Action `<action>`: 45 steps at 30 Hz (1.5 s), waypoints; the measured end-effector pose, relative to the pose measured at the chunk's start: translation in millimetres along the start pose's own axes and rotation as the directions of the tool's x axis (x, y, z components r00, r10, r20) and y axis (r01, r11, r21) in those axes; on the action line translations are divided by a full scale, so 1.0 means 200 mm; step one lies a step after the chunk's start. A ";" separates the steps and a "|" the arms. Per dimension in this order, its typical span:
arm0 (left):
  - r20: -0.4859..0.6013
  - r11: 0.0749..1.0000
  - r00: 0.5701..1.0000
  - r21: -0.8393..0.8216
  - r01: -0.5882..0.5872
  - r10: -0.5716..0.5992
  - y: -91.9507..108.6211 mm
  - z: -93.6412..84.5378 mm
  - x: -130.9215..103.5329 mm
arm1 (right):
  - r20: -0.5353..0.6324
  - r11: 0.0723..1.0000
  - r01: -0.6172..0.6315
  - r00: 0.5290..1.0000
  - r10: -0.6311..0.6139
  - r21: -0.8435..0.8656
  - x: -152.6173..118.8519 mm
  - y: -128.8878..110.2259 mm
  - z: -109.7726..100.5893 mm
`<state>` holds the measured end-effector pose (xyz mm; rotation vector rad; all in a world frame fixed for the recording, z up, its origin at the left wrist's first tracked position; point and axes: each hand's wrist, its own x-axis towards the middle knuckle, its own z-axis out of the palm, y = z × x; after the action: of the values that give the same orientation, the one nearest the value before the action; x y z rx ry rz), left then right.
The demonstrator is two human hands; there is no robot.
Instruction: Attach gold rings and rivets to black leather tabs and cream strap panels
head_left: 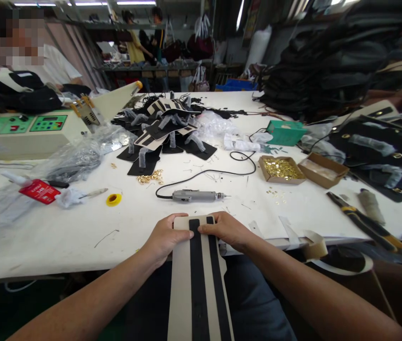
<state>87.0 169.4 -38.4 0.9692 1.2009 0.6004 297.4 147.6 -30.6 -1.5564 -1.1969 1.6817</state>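
A long cream panel with black stripes [183, 284] lies over my lap, its far end at the table edge. My left hand [167, 237] grips its far left corner, thumb on top near a black stripe. On the far right corner, my right hand [227, 229] holds it the same way, the two thumb tips close together. Just beyond the panel lies a grey electric screwdriver [195, 195] with a black cable. Small gold hardware pieces [151, 177] are scattered farther back, beside a pile of black and cream panels with wrapped handles [163, 130].
A red glue bottle [40, 190] and yellow tape roll [113, 199] lie left. A box of gold pieces [281, 169], an open box [323, 169], a green box [285, 132] and pliers [360, 220] are right. A person [55, 66] is at the back left, beyond a machine [26, 135].
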 end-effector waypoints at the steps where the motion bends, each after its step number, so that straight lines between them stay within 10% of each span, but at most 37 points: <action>1: -0.006 1.000 1.000 0.017 0.001 -0.001 0.00 0.01 0.02 | -0.014 1.000 -0.004 1.000 0.003 -0.026 0.02 0.00 -0.01; 20: -0.145 0.834 0.970 0.545 -0.085 0.193 0.02 0.10 0.13 | -0.096 0.812 -0.031 0.995 -0.031 -0.583 0.17 -0.02 -0.05; 32: 0.040 0.536 0.851 0.761 -0.365 0.523 -0.07 0.08 0.07 | -0.101 0.807 -0.013 0.993 -0.058 -0.590 0.14 -0.02 -0.04; 45: 0.180 0.401 0.776 0.773 -0.492 0.604 -0.19 0.01 0.15 | -0.087 0.804 -0.027 0.996 -0.031 -0.594 0.12 -0.02 -0.04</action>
<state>94.0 174.4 -86.1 2.2121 1.2625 0.6490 300.3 171.5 -37.7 -1.9605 -1.7912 1.2618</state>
